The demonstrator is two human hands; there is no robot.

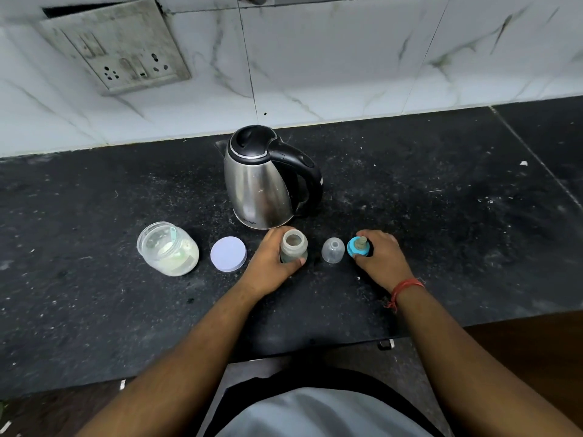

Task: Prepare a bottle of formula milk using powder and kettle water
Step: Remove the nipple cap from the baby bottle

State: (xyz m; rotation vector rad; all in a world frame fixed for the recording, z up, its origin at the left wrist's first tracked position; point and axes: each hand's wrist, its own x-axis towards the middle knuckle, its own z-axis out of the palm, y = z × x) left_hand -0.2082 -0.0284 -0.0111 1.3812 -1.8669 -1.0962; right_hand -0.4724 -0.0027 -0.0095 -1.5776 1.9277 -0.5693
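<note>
Two hands down on the counter (94, 310): your left hand (271, 263) wraps the open bottle (293, 248), standing upright just in front of the kettle (262, 181), and your right hand (378, 257) pinches the blue teat ring (358, 246). The clear cap (333, 250) sits between them. Toward the left edge, the powder jar (167, 249) lies open, lid (228, 254) beside it.

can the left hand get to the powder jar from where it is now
Probably yes. The left hand grips the bottle, so it must let go first; only the flat lid lies between it and the open powder jar.
</note>
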